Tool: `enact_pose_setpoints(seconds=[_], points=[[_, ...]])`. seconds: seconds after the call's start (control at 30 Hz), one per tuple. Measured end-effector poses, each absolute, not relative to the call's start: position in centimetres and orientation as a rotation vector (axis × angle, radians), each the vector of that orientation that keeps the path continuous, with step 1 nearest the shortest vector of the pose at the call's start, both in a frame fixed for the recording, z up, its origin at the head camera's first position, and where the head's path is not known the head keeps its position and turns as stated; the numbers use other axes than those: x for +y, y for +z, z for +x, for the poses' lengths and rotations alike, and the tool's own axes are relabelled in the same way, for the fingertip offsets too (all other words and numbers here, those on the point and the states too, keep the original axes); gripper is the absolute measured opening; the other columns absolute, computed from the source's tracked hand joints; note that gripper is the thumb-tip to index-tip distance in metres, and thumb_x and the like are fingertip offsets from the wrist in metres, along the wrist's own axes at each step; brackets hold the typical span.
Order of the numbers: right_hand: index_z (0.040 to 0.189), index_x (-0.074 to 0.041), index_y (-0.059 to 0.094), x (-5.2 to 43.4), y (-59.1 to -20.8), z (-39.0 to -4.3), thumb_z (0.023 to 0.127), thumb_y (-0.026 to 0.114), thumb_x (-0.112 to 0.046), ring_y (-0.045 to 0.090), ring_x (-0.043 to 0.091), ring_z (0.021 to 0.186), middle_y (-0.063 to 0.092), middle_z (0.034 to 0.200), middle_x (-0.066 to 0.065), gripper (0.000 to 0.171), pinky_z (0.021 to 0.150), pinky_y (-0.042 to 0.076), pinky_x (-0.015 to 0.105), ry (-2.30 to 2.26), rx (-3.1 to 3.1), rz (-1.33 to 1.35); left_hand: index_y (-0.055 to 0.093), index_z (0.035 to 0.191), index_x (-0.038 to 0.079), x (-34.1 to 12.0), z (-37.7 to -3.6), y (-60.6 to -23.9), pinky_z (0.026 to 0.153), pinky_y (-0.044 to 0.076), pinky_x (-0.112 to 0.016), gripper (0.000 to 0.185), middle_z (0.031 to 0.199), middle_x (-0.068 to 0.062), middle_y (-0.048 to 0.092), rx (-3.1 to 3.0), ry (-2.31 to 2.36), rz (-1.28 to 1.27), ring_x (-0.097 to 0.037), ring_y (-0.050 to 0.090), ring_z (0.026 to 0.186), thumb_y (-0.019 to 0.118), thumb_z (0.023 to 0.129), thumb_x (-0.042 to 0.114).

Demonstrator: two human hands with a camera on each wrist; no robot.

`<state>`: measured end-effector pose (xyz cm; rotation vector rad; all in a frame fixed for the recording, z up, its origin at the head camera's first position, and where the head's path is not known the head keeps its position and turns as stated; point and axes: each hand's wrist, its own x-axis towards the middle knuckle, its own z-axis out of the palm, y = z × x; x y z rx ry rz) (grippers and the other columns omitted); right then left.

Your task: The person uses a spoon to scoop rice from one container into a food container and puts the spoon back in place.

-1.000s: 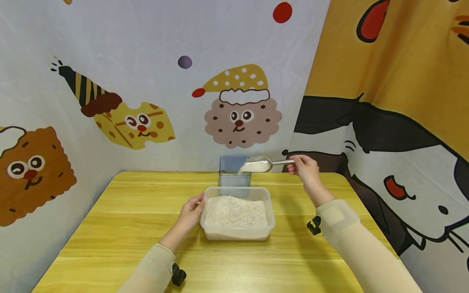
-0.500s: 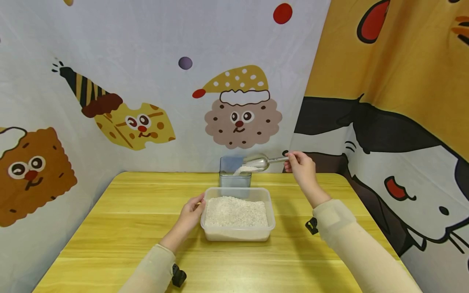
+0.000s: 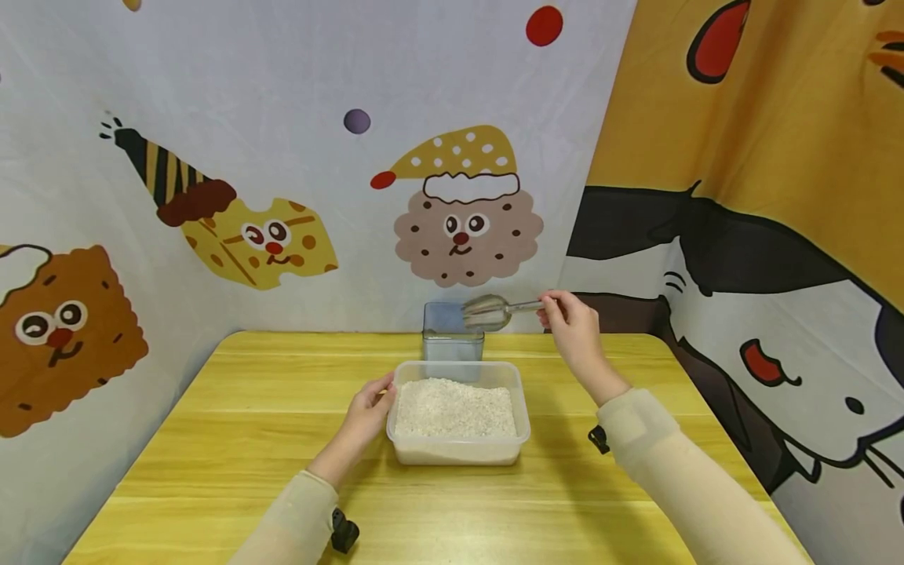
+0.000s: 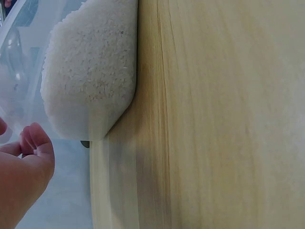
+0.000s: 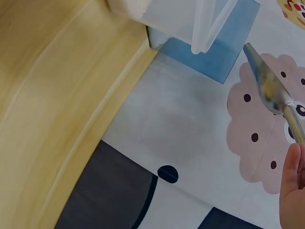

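Our right hand [image 3: 575, 328] pinches the scoop [image 3: 489, 313], seemingly emptied, over the blue box [image 3: 453, 348]. Our left hand [image 3: 368, 404] touches the tub [image 3: 456, 452] on the desk [image 3: 240, 439], grip unclear; plenty of rice [image 3: 453, 410] remains inside.

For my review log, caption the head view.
Right hand holds scoop over blue bin; left hand touches rice tub.
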<state>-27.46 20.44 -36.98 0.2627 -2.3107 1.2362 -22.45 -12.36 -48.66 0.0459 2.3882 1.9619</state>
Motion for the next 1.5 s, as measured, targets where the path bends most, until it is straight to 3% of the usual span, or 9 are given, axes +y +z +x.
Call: enact_pose_setpoints(seconds=[0.2, 0.43, 0.6, 1.13, 1.5], points=[[0.107, 0.003, 0.064, 20.9, -37.5, -27.5, 0.097, 0.052, -0.025, 0.066, 0.015, 0.068, 0.069, 0.086, 0.022, 0.032, 0.065, 0.056, 0.028, 1.533, -2.237, 0.145, 0.041, 0.141, -0.001, -12.5, -22.8, -48.9, 0.080, 0.044, -0.018, 0.043, 0.128, -0.021, 0.047, 2.378, 1.950, 0.048, -0.021, 0.050, 0.105, 0.045, 0.101, 0.013], [0.118, 0.007, 0.055, 21.9, -37.9, -26.9, 0.100, 0.048, -0.021, 0.063, 0.007, 0.065, 0.067, 0.073, -0.002, 0.034, 0.065, 0.055, 0.022, 2.081, -2.149, -0.188, 0.040, 0.141, -0.002, -12.6, -22.9, -49.0, 0.080, 0.044, -0.019, 0.043, 0.128, -0.021, 0.047, 2.364, 1.949, 0.046, -0.022, 0.049, 0.104, 0.045, 0.101, 0.013], [0.116, 0.003, 0.053, 22.6, -38.4, -26.1, 0.101, 0.045, -0.022, 0.061, 0.006, 0.067, 0.068, 0.076, -0.002, 0.031, 0.067, 0.053, 0.019, 2.244, -2.125, -0.251, 0.042, 0.141, 0.002, -12.5, -22.5, -48.8, 0.079, 0.045, -0.019, 0.043, 0.127, -0.021, 0.048, 2.384, 1.954, 0.060, -0.018, 0.050, 0.101, 0.046, 0.100, 0.017], [0.126, 0.011, 0.046, 23.2, -40.0, -23.5, 0.101, 0.045, -0.025, 0.062, 0.006, 0.071, 0.068, 0.079, -0.004, 0.043, 0.070, 0.053, 0.020, 2.292, -2.193, -0.200, 0.043, 0.141, 0.003, -12.4, -22.6, -48.9, 0.082, 0.044, -0.019, 0.043, 0.129, -0.020, 0.047, 2.373, 1.963, 0.036, -0.024, 0.051, 0.107, 0.046, 0.100, 0.016], [0.122, 0.012, 0.050, 22.7, -41.6, -22.7, 0.100, 0.048, -0.023, 0.063, 0.007, 0.072, 0.069, 0.081, 0.000, 0.041, 0.071, 0.055, 0.023, 2.201, -2.253, -0.158, 0.043, 0.141, 0.004, -12.4, -22.6, -48.9, 0.081, 0.044, -0.021, 0.042, 0.127, -0.020, 0.048, 2.387, 1.956, 0.043, -0.021, 0.051, 0.103, 0.046, 0.100, 0.015]])
